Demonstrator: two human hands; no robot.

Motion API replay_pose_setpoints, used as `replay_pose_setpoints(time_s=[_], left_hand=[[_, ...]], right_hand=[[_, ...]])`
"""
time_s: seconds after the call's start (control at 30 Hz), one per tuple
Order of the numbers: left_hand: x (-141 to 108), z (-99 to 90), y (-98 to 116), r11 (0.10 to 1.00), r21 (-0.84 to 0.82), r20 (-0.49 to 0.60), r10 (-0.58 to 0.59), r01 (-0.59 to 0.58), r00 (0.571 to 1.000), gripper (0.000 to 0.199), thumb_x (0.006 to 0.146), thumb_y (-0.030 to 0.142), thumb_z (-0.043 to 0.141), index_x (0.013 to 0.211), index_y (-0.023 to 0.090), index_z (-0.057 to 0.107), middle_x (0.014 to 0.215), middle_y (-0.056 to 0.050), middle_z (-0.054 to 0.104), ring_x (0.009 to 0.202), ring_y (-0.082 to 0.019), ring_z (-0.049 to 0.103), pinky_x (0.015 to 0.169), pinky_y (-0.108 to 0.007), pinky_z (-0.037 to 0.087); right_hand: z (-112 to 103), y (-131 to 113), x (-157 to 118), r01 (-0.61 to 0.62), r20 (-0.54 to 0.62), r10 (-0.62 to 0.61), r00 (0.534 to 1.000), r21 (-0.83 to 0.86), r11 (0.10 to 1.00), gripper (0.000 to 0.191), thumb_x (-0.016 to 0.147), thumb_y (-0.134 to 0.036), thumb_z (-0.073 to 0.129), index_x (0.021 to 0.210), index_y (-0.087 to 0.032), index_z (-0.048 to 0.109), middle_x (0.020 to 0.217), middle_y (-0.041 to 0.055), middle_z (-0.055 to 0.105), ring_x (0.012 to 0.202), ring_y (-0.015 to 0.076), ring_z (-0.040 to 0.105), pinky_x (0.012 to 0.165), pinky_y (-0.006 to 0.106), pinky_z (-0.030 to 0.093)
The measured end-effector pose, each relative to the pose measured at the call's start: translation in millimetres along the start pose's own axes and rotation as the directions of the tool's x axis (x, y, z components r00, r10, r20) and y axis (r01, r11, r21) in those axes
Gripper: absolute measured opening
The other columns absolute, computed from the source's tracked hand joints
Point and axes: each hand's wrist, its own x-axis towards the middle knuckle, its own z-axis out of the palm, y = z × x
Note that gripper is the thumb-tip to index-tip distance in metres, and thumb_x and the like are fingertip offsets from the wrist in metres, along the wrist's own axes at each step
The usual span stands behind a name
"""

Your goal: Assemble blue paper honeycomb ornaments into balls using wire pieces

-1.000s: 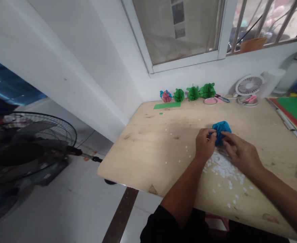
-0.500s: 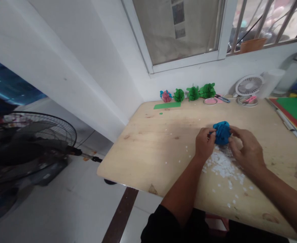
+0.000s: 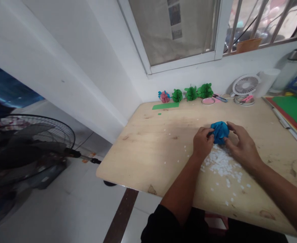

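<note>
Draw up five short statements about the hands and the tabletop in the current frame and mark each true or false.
1. The left hand grips the left side of the rounded blue paper ball. True.
2. The ball sits against the wall, untouched. False: it is between the left hand and the right hand.
3. Small white flakes lie scattered on the pale wooden table. True.
4. Nothing green lies on the table. False: a flat green strip lies in front of the pink-and-blue paper figure.
5. A small round white fan stands at the back. True.
</note>
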Motion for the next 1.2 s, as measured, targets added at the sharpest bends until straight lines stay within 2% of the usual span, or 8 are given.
replay_pose_setpoints(time_s=[0.13, 0.3, 0.4, 0.53, 0.7, 1.0, 1.2], left_hand=[[0, -1.1, 1, 0.999, 0.038, -0.007, 0.003, -0.002, 1.0, 0.022, 0.08, 0.009, 0.064, 0.098, 0.02, 0.072, 0.1, -0.005, 0.069, 0.083, -0.015, 0.067, 0.08, -0.028, 0.058], [-1, -0.6, 7, 0.995, 0.093, -0.065, -0.041, 0.047, 0.997, 0.018, 0.083, 0.008, 0.062, 0.092, 0.019, 0.073, 0.094, -0.006, 0.07, 0.084, -0.016, 0.066, 0.083, -0.029, 0.057], [-3, 0.9, 10, 0.992, 0.119, -0.111, -0.039, 0.052, 0.993, 0.017, 0.083, 0.009, 0.063, 0.092, 0.019, 0.073, 0.096, -0.007, 0.07, 0.093, -0.019, 0.066, 0.091, -0.033, 0.055], [-7, 4.8, 13, 0.995, 0.095, -0.158, 0.013, 0.002, 0.987, 0.014, 0.082, 0.008, 0.065, 0.089, 0.018, 0.072, 0.112, -0.01, 0.068, 0.112, -0.023, 0.063, 0.102, -0.04, 0.052], [-9, 8.5, 13, 0.999, -0.026, -0.093, 0.016, -0.019, 0.996, 0.017, 0.084, 0.006, 0.061, 0.091, 0.019, 0.068, 0.119, -0.009, 0.069, 0.115, -0.021, 0.065, 0.104, -0.039, 0.052], [-5, 4.1, 5, 1.0, -0.023, -0.049, -0.008, 0.006, 0.999, 0.027, 0.081, 0.011, 0.064, 0.106, 0.021, 0.067, 0.116, -0.009, 0.072, 0.111, -0.023, 0.067, 0.098, -0.04, 0.056], [-2, 1.7, 3, 1.0, -0.003, -0.03, -0.009, 0.009, 1.0, 0.017, 0.082, 0.01, 0.062, 0.093, 0.019, 0.071, 0.105, -0.008, 0.075, 0.102, -0.021, 0.069, 0.096, -0.039, 0.056]], right_hand=[[0, -2, -1, 0.031, 0.006, -0.031, 1.0, -0.012, 0.999, 0.05, 0.091, -0.039, 0.055, 0.139, -0.025, 0.054, 0.124, 0.0147, 0.067, 0.115, 0.0333, 0.064, 0.099, 0.055, 0.05], [1, -2, -3, 0.068, 0.016, -0.068, 0.998, -0.019, 0.997, 0.051, 0.092, -0.036, 0.055, 0.14, -0.022, 0.053, 0.126, 0.016, 0.066, 0.116, 0.0326, 0.062, 0.1, 0.053, 0.05], [2, -3, -3, 0.076, 0.004, -0.076, 0.997, -0.036, 0.996, 0.051, 0.092, -0.038, 0.056, 0.14, -0.021, 0.053, 0.126, 0.0161, 0.066, 0.116, 0.0328, 0.062, 0.101, 0.052, 0.049], [6, -3, -3, 0.063, -0.022, -0.064, 0.998, -0.074, 0.995, 0.059, 0.09, -0.043, 0.059, 0.143, -0.021, 0.05, 0.131, 0.0169, 0.063, 0.122, 0.0347, 0.059, 0.105, 0.055, 0.046], [8, 2, -3, 0.002, 0.001, -0.002, 1.0, -0.034, 0.999, 0.068, 0.086, -0.046, 0.062, 0.148, -0.019, 0.046, 0.137, 0.0185, 0.06, 0.125, 0.0366, 0.059, 0.105, 0.057, 0.047], [9, -2, -7, -0.058, 0.018, 0.057, 0.998, 0.026, 0.998, 0.06, 0.09, -0.037, 0.058, 0.147, -0.021, 0.05, 0.125, 0.0135, 0.071, 0.106, 0.0291, 0.071, 0.093, 0.047, 0.057], [7, -5, -6, -0.07, 0.022, 0.07, 0.997, 0.02, 0.997, 0.058, 0.09, -0.036, 0.057, 0.146, -0.021, 0.051, 0.12, 0.014, 0.073, 0.098, 0.0287, 0.072, 0.089, 0.048, 0.058]])
